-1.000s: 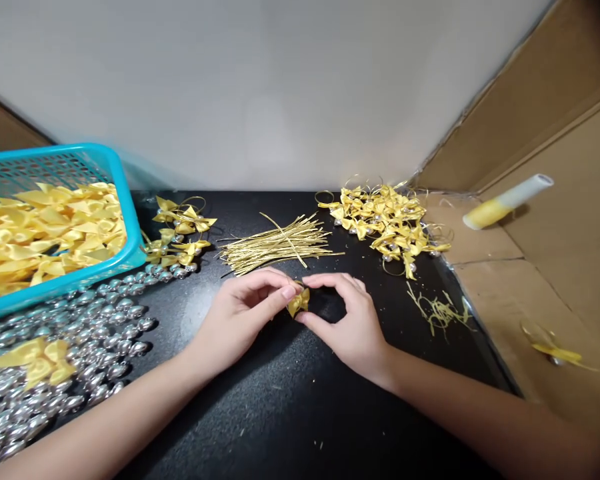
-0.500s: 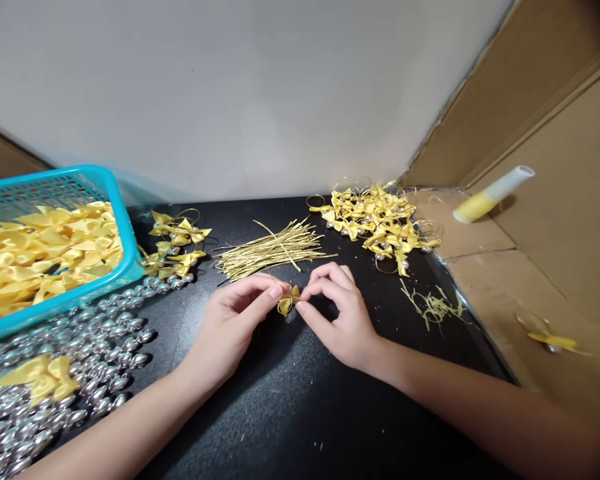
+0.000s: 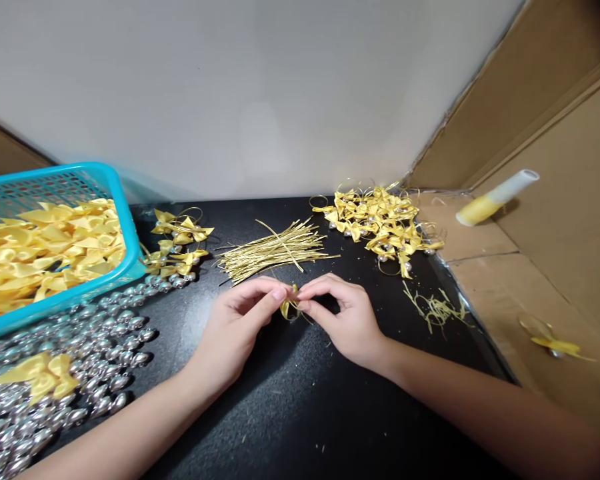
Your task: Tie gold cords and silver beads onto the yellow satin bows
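Note:
Between my fingertips, over the middle of the black tabletop (image 3: 275, 413), is a small yellow ribbon bow (image 3: 289, 309) with thin gold cord around it. My left hand (image 3: 245, 313) pinches the bow from the left, thumb against forefinger. My right hand (image 3: 343, 317) is closed in a pinch at the bow's right side, where the gold cord is; fingertips partly hide bow and cord. Just beyond my hands lies a bundle of cut gold cords (image 3: 275, 250), one cord lying across it.
At left stand a turquoise basket (image 3: 125, 220) of yellow bows and, before it, silver beads (image 3: 115, 353) with loose bows (image 3: 40, 377). Finished beaded bows (image 3: 375, 220) are heaped at back right. Cord scraps (image 3: 437, 308), a cardboard ledge (image 3: 490, 267) and a tube (image 3: 497, 197) lie right.
My right hand's fingers have closed in nearer to my left fingertips, and the bow has turned a little between them. The whole view has shifted slightly.

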`<state>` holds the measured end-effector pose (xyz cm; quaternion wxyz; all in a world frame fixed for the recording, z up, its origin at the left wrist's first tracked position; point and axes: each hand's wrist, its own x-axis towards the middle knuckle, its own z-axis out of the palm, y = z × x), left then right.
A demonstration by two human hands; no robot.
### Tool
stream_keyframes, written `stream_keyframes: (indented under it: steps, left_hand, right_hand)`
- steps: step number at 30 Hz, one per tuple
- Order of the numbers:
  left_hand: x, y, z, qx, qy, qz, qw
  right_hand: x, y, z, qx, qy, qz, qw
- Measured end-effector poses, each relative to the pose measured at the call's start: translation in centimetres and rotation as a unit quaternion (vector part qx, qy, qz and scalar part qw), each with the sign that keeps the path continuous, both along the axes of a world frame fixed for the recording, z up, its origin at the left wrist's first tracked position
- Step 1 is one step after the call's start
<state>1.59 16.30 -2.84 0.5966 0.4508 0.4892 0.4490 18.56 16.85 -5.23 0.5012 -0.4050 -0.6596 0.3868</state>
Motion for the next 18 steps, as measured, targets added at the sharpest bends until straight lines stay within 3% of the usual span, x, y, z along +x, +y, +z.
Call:
stream_keyframes:
  steps: [18]
  left_hand:
    - [0.3,0.2,1.7,-0.114,-0.105,0.031,0.987]
  right_hand:
    - [0.0,-0.1,-0.2,0.007,-0.043,-0.033,0.999]
